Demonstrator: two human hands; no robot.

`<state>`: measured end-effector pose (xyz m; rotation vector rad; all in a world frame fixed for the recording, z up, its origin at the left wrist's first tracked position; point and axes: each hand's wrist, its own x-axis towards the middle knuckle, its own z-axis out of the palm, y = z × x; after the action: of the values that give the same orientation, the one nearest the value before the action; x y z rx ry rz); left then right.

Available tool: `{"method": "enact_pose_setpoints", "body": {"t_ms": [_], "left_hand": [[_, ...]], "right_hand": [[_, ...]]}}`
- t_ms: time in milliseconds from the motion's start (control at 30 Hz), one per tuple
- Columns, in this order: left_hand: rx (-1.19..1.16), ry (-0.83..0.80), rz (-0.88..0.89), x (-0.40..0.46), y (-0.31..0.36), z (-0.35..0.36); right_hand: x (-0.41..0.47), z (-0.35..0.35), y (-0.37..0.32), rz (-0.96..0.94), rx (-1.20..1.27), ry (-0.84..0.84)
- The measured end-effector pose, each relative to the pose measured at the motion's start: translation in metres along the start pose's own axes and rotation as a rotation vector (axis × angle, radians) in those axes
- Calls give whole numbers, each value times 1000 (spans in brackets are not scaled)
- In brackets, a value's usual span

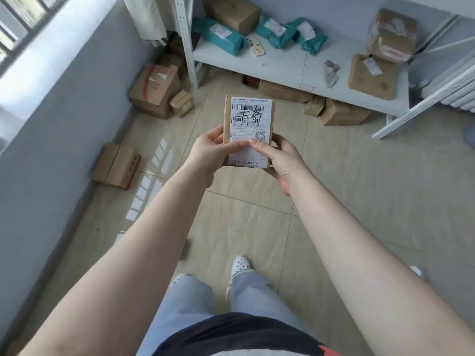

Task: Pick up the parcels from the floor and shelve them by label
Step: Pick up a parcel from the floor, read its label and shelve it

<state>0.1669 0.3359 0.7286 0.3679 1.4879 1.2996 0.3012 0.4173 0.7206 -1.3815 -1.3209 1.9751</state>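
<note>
A small brown cardboard parcel [250, 111] with a white shipping label, barcode and black handwriting is held up in front of me, label facing the camera. My left hand [208, 152] grips its left edge and my right hand [280, 156] grips its right edge, both thumbs pressed on the label's lower part. Beyond it stands a white metal shelf [290, 65] carrying teal plastic mailers [226, 37] and brown boxes [371, 75].
Cardboard boxes lie on the tiled floor: one by the left wall [117, 165], a large one [154, 91] with a small one [181, 102] near the shelf post, more under the shelf [341, 113]. A window and sill run along the left. My feet stand below.
</note>
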Motion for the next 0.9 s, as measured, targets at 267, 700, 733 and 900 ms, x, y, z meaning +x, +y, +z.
{"method": "enact_pose_setpoints", "body": {"t_ms": [267,700,733,900], "left_hand": [[34,-14,20,50,40,37],[77,-123,69,192,146,78],[86,-132,76,202,156,80],[79,-162,108,248,193,92]], "right_hand": [[45,-31,-42,-33,50,8],[169,-54,-146,-129,66,97],[177,-54,-156,-141,75,102],[220,-60,-193,-164,74,151]]}}
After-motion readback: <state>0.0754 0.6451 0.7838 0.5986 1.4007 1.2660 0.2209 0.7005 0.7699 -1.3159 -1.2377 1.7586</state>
